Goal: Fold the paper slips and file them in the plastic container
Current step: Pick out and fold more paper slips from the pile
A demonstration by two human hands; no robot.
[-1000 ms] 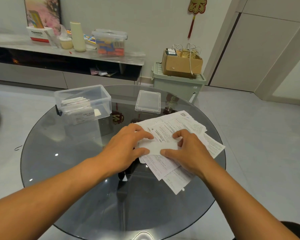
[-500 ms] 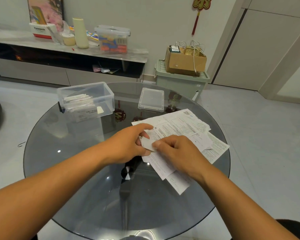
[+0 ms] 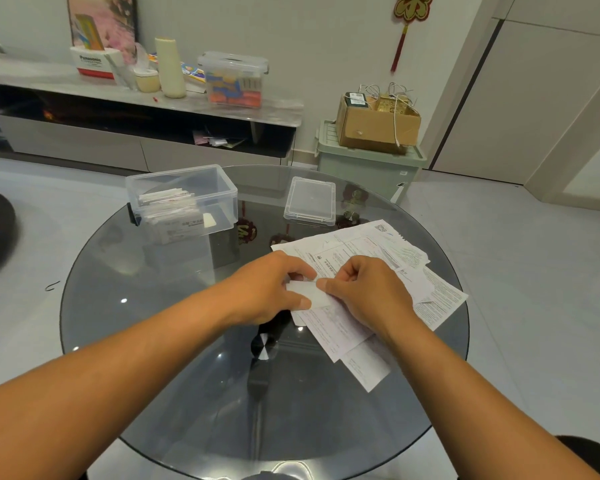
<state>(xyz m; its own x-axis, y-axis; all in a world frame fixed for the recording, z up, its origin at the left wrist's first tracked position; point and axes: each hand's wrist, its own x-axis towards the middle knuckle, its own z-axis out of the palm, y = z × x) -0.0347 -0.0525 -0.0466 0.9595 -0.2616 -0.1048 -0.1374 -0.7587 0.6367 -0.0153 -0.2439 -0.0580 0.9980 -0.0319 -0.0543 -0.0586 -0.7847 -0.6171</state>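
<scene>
A small white folded paper slip sits between my two hands above a loose pile of printed paper slips on the round glass table. My left hand pinches the slip's left side with thumb and fingers. My right hand pinches its right edge with curled fingers. The clear plastic container stands open at the table's far left, with several folded slips standing in its left half.
The container's clear lid lies flat at the far middle of the table. Beyond the table are a green bin bearing a cardboard box, and a low cabinet with clutter on top.
The hands have drawn closer together and the slip between them has become smaller, folded over. The view shifted slightly; the pile and container have not moved.
</scene>
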